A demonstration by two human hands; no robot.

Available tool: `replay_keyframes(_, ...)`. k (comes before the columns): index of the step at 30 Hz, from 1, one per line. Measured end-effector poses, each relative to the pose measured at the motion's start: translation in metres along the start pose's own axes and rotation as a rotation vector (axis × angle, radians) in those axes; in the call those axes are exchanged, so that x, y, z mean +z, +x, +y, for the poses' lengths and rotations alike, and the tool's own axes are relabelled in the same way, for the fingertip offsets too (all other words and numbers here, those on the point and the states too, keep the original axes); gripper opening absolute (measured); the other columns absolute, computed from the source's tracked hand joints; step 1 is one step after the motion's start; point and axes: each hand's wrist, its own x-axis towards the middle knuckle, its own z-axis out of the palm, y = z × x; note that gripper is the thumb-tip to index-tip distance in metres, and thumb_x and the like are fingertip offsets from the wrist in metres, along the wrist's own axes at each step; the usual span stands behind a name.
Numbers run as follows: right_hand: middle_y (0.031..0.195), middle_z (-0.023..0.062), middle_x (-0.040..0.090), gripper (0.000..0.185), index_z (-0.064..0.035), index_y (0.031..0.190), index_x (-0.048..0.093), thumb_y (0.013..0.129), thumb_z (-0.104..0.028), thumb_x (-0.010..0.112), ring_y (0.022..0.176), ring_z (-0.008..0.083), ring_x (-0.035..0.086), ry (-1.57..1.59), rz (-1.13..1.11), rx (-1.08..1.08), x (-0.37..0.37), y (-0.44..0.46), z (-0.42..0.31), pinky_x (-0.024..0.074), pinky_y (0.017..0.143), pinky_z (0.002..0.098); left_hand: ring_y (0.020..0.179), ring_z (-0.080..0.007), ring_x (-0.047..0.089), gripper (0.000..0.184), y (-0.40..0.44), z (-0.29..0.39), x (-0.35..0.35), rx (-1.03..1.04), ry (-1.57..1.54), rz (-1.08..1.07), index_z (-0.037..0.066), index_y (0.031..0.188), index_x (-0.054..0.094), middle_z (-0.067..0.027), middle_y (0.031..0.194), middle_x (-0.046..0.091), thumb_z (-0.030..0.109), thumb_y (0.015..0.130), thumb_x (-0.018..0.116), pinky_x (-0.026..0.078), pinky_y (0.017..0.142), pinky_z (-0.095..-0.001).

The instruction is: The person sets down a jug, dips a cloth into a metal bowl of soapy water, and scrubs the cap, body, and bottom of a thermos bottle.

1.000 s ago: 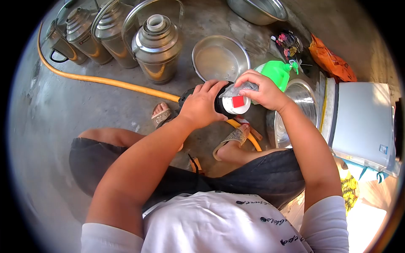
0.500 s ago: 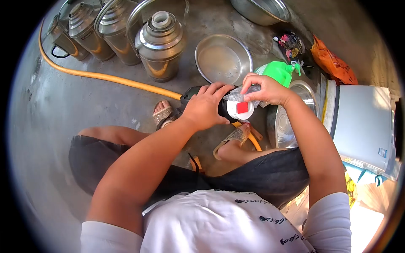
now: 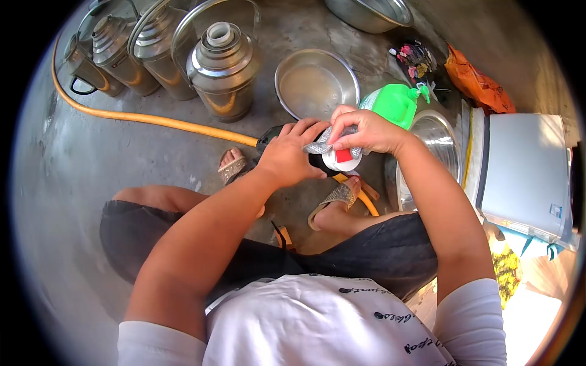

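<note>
My left hand (image 3: 288,154) is wrapped around a black bottle (image 3: 268,138) with a white lid (image 3: 332,161) bearing a red patch (image 3: 346,155). The bottle lies tilted on its side, lid towards the right, and its middle is hidden by my fingers. Pinched in my right hand (image 3: 373,131) is a silvery mesh scrubbing cloth (image 3: 317,147), which rests against the lid. Just beyond my right hand stands a green jug (image 3: 390,105) with a pump top. A metal basin (image 3: 314,91) of cloudy water sits on the floor ahead of my hands.
Several metal thermos flasks (image 3: 223,70) with carrying handles stand at the upper left. A yellow-orange hose (image 3: 152,119) crosses the floor. To the right are a shiny metal lid or bowl (image 3: 448,146), a white box (image 3: 525,174) and an orange bag (image 3: 476,79). Another metal basin (image 3: 369,18) is at the top.
The cloth and my right hand have shifted left across the lid, towards my left hand. My left hand keeps its hold on the bottle. The whole view has shifted slightly.
</note>
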Motion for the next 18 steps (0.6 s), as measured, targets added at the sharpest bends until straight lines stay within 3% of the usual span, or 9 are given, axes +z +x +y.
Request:
replay_keyframes(5,0.103,0.0026,0.059,0.018,-0.0086,0.097,0.076,0.08,-0.012,0.078,0.105,0.0166,0.056,-0.055,-0.001,-0.034,-0.019,-0.007,0.025,0.0415,0.098,0.0293,0.129,-0.0312,0.046,0.096,0.001,0.003,-0.007,-0.034,0.03,-0.012,0.025,0.143,0.044,-0.0015,0.144,0.045,0.028,0.059,0.089,0.043,0.108,-0.0434)
replay_keyframes(8,0.102,0.0029,0.059,0.016,-0.0082,0.096,0.076,0.08,-0.01,0.078,0.101,0.0153,0.057,0.071,0.115,0.047,-0.02,-0.016,0.029,0.0433,0.095,0.0283,0.131,-0.0338,0.043,0.099,0.0,0.005,-0.008,-0.017,0.019,-0.046,0.022,0.145,0.042,-0.005,0.146,0.043,0.026,0.058,0.09,0.04,0.111,-0.0439)
replay_keyframes(12,0.106,0.003,0.055,0.017,-0.0031,0.093,0.074,0.077,-0.007,0.079,0.108,0.0166,0.053,0.019,0.024,-0.022,0.003,0.005,0.0,0.039,0.098,0.0275,0.131,-0.0343,0.042,0.1,0.002,-0.006,-0.005,-0.011,-0.051,-0.038,0.022,0.145,0.042,-0.0061,0.147,0.042,0.025,0.058,0.09,0.04,0.111,-0.0447)
replay_keyframes(18,0.104,0.0024,0.056,0.015,-0.0049,0.089,0.072,0.076,-0.007,0.079,0.106,0.0161,0.053,0.071,0.101,0.05,-0.015,-0.009,0.029,0.0393,0.098,0.0282,0.131,-0.0368,0.041,0.101,0.003,-0.001,-0.013,-0.028,-0.012,-0.055,0.021,0.146,0.041,-0.0073,0.148,0.041,0.026,0.058,0.091,0.039,0.111,-0.0451)
